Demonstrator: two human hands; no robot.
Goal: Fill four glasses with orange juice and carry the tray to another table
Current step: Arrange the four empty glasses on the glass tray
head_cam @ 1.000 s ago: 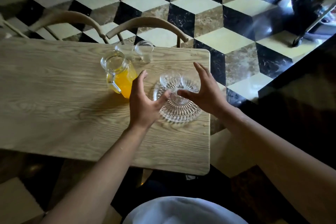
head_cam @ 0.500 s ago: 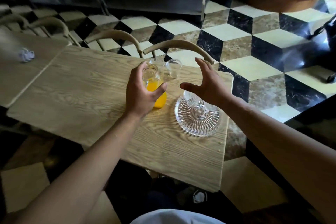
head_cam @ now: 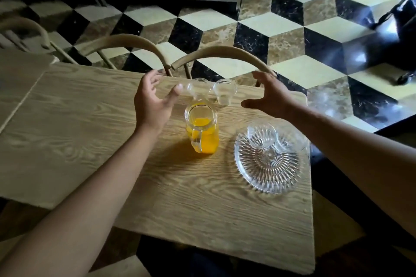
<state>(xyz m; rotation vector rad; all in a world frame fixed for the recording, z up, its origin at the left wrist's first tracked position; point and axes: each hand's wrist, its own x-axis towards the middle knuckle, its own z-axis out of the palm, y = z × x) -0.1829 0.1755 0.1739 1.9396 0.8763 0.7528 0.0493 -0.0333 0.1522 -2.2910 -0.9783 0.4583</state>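
While both hover spread, left hand, right hand, glasses between.

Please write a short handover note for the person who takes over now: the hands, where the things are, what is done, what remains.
Left hand: open, empty, beside the two empty glasses at the table's far edge.
Right hand: open, empty, on their other side.
Juice pitcher: upright on the wooden table, partly full.
Glass tray: right of the pitcher; two glasses on its far part look empty.
Done: no glass filled.
Left: move glasses to tray, fill four, carry tray.
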